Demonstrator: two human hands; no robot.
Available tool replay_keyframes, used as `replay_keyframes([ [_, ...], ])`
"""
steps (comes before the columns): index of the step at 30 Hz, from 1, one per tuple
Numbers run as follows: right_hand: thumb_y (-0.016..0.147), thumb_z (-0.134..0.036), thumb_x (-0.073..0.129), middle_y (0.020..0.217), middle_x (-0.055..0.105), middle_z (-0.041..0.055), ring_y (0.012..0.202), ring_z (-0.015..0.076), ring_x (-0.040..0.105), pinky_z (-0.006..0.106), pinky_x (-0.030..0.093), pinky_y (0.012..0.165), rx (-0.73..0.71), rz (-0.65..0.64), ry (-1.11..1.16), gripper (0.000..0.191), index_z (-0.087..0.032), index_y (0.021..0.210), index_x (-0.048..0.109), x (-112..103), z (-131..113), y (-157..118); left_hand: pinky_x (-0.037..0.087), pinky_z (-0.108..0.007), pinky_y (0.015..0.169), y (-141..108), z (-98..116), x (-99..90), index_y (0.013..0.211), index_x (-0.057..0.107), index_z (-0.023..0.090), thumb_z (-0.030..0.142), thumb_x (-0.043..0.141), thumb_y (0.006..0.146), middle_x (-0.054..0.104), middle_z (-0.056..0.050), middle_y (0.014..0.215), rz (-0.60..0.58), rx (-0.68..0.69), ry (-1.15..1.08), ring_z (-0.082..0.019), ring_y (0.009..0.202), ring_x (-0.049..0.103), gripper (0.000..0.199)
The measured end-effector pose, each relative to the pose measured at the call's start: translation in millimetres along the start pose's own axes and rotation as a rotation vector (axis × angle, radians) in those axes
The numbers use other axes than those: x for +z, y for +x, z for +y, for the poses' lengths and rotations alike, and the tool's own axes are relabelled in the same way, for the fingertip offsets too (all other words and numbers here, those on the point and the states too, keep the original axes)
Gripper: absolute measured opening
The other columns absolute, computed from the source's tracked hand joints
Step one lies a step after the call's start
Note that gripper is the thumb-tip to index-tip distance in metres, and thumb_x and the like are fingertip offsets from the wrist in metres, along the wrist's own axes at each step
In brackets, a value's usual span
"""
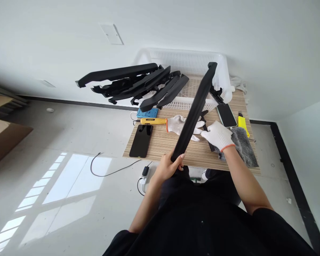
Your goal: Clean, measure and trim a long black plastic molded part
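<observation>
My left hand (pixel 168 166), bare, is closed around the lower end of a long black plastic trim strip (pixel 194 110). The strip slants up and away over the table, its hooked far end in front of a white basket (pixel 224 71). My right hand (pixel 217 136) wears a white knit glove with an orange cuff. Its fingers are drawn together at a thin black part (pixel 204 122) lying on the table; what they grip, if anything, is hidden. A grey cloth (pixel 244 147) lies beside that hand. Another white glove (pixel 175 124) lies partly behind the strip.
Several black trim strips (pixel 149 83) are heaped across the basket, overhanging its left side. On the wood-grain table (pixel 160 142) are a yellow-handled tool (pixel 153 121), a black phone (pixel 140 140), a blue box (pixel 147 113), a second phone (pixel 226 115) and a yellow cutter (pixel 243 125). A cable (pixel 106 175) trails on the floor.
</observation>
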State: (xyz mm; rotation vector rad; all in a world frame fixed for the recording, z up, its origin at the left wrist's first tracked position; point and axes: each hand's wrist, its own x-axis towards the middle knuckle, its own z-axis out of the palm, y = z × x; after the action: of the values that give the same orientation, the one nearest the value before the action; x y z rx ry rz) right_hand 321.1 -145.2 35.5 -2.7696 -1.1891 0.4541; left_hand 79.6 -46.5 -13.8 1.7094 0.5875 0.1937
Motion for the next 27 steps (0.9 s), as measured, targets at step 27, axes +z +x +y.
replay_keyframes([
  [27,0.090,-0.030,0.060,0.072,0.060,-0.0104,0.026,0.0025,0.029,0.015,0.023,0.024,-0.031,-0.202,1.838,0.076,-0.042,0.156,0.024,37,-9,-107,0.025,-0.013,0.022,31,-24,47.5,0.107,0.053,0.024,0.068,0.068,0.085,0.050,0.012,0.054,-0.548,-0.012,-1.196,-0.002,0.020,0.022,0.051],
])
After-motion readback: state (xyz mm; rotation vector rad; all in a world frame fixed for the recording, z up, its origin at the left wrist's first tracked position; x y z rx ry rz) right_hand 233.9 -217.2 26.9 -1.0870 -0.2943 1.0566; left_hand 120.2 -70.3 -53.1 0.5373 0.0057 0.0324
